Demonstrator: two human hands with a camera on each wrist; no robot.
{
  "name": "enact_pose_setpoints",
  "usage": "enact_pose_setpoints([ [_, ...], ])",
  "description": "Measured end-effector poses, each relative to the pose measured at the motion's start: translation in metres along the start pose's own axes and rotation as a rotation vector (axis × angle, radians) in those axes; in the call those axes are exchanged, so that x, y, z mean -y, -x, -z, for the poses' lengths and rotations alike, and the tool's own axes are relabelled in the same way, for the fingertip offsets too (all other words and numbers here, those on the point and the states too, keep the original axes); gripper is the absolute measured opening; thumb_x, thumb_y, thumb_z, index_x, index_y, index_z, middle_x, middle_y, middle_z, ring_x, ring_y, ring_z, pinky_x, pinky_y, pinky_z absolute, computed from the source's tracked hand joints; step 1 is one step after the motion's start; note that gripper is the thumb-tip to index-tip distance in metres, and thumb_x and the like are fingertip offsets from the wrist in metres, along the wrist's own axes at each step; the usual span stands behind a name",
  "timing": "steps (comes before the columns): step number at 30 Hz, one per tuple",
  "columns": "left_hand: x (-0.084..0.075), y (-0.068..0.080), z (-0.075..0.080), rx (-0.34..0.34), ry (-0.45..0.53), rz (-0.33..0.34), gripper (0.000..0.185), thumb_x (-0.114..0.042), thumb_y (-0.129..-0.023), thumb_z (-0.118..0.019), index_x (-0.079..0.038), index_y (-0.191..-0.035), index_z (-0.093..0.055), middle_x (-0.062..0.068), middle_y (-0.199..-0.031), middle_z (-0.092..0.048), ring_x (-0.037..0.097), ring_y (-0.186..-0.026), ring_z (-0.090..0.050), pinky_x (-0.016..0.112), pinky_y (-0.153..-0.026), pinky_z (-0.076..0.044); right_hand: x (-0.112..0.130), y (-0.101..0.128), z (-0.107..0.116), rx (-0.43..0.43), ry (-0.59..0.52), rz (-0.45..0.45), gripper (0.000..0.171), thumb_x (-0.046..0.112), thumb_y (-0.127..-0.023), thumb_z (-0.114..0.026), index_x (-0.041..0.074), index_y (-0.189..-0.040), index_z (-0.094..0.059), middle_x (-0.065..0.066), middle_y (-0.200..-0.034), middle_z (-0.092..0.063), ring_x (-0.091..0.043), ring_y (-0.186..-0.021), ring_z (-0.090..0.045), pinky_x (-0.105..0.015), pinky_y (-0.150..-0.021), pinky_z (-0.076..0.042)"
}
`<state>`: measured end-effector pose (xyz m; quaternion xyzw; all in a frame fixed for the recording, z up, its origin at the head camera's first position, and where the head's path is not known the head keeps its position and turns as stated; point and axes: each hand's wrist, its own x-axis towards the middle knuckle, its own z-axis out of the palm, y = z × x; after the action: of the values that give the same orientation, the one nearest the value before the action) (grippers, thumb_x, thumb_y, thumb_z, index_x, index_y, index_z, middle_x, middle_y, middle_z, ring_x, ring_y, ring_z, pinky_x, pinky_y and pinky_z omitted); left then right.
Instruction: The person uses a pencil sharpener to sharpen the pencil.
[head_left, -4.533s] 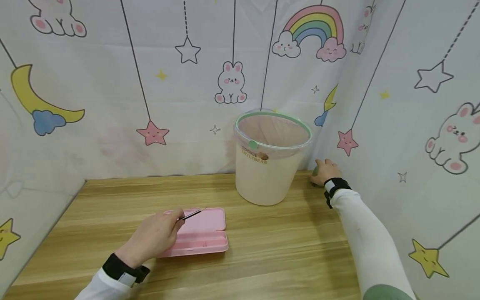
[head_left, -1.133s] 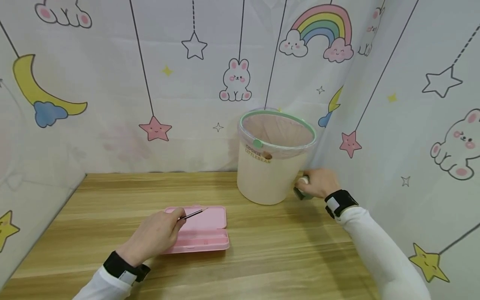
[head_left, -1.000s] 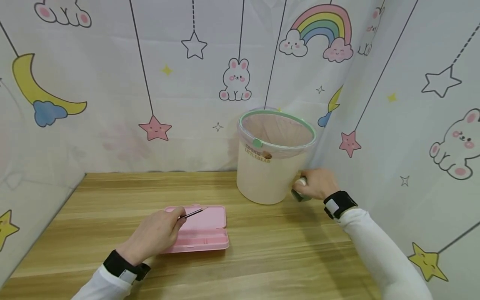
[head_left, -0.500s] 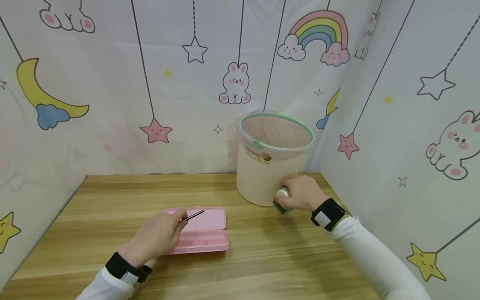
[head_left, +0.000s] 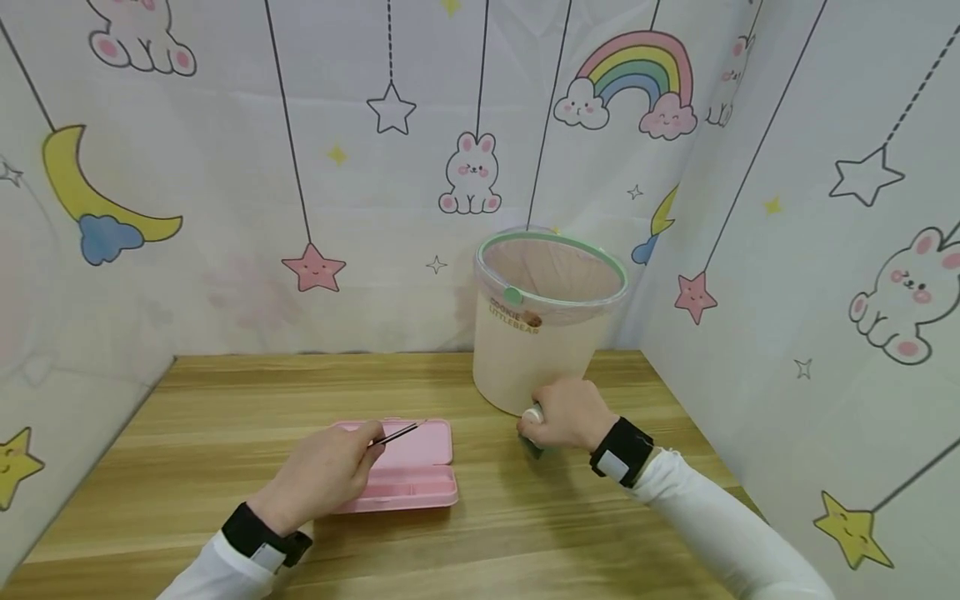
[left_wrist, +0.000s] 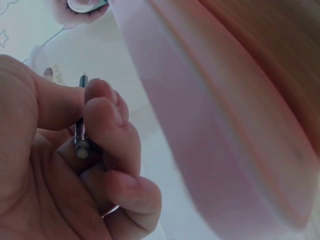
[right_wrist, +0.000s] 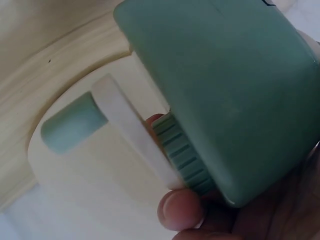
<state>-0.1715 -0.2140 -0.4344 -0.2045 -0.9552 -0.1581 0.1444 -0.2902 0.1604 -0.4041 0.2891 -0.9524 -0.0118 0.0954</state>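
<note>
My left hand (head_left: 318,475) pinches a dark pencil (head_left: 399,433) between thumb and fingers, its sharpened tip pointing away to the right. Beneath that hand lies an open pink pencil case (head_left: 427,442), partly covered by it. In the left wrist view the pencil's blunt end (left_wrist: 82,149) faces the camera. My right hand (head_left: 572,414) grips a green hand-crank pencil sharpener (right_wrist: 225,90), just in front of the bin. The right wrist view shows its white crank arm (right_wrist: 132,127) and green knob (right_wrist: 74,122); the fingers wrap the body, and the pencil hole cannot be seen.
A cream bin (head_left: 510,358) with a green rim and a plastic liner stands at the back right of the wooden table (head_left: 247,400). Printed white curtains (head_left: 225,208) enclose the back and sides.
My right hand reached the sharpener at the far right, near the curtain, and has carried it left and nearer, past the bin. The left hand with the pencil has barely moved.
</note>
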Motion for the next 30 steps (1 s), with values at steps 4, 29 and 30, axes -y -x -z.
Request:
enact_pose_setpoints([
  [4, -0.003, -0.004, 0.0, 0.017, 0.008, -0.004, 0.012, -0.018, -0.108, -0.071, -0.021, -0.098, -0.066, -0.012, -0.073, -0.055, 0.004, -0.065, -0.046, 0.026, -0.059, -0.039, 0.013, -0.005, -0.007, -0.043, 0.018, 0.029, 0.04, 0.057, -0.091, -0.069, 0.022, -0.071, -0.063, 0.005, -0.066, -0.06, -0.014, -0.06, -0.053, -0.032, -0.049, -0.039],
  [29, -0.011, -0.014, -0.014, 0.056, 0.042, -0.046, 0.015, -0.017, -0.107, -0.073, -0.021, -0.096, -0.064, -0.013, -0.067, -0.046, 0.003, -0.059, -0.041, 0.023, -0.056, -0.033, 0.06, -0.01, -0.028, -0.044, 0.062, -0.114, 0.052, 0.046, -0.096, -0.06, 0.021, -0.052, -0.045, 0.0, -0.059, -0.055, -0.021, -0.056, -0.063, -0.044, -0.047, -0.052],
  [30, -0.011, -0.015, -0.014, 0.053, 0.041, -0.05, 0.015, -0.016, -0.107, -0.073, -0.021, -0.096, -0.064, -0.013, -0.067, -0.046, 0.003, -0.059, -0.041, 0.023, -0.056, -0.033, 0.061, -0.01, -0.029, -0.056, 0.069, -0.11, 0.054, 0.046, -0.096, -0.061, 0.021, -0.051, -0.044, 0.001, -0.058, -0.053, -0.021, -0.055, -0.062, -0.044, -0.047, -0.052],
])
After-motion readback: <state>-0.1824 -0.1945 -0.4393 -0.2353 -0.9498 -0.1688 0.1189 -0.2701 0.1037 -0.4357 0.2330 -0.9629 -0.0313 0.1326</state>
